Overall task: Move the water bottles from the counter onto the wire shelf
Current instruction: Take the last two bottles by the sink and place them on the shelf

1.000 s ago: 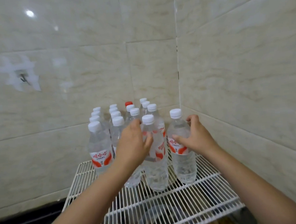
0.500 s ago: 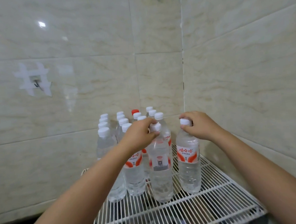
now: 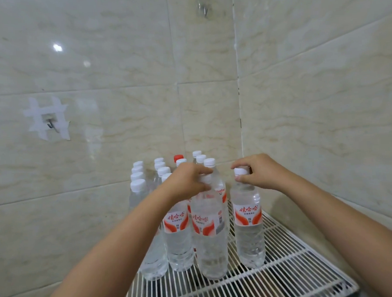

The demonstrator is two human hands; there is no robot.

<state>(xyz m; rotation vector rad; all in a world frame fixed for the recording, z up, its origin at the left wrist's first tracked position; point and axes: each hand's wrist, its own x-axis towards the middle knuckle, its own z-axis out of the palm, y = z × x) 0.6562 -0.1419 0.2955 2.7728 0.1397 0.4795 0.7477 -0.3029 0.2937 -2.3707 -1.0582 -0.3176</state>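
Several clear water bottles with red-and-white labels stand in rows on a white wire shelf (image 3: 286, 277) in a tiled corner. My left hand (image 3: 187, 180) grips the neck and cap of the front middle bottle (image 3: 209, 234), hiding its cap. My right hand (image 3: 257, 172) pinches the white cap of the front right bottle (image 3: 248, 227). Both bottles stand upright on the wires. A bottle with a red cap (image 3: 178, 158) stands among the white-capped ones at the back.
Tiled walls close in behind and to the right of the shelf. A hook taped to the wall (image 3: 50, 125) is at the left, another hook (image 3: 203, 8) high up. Bare shelf wires lie in front of the bottles.
Both hands have slid up from the bottles' bodies to their caps and necks. The view has tilted upward, showing more wall.
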